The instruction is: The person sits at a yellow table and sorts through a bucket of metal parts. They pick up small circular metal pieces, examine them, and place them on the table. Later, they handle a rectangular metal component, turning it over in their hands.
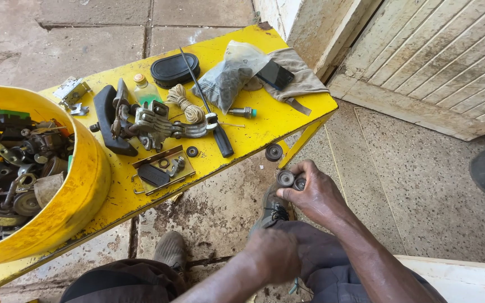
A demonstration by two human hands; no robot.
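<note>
Right hand [310,193] pinches two small black rollers [291,179] off the yellow table [276,120] edge (third roller [274,152] at 11 o'clock); left hand [273,252] fisted, contents unclear; open floor at 3 o'clock.

Daylight falls on a worn, stained concrete floor [411,185] scored with joints, where a chipped yellow tabletop [276,120] stands on a yellow leg [301,143]. Behind it, a weathered slatted wooden door [450,62] meets a pale, scuffed wall [304,19]. A pale ledge [467,278] edges the lower right.
</note>
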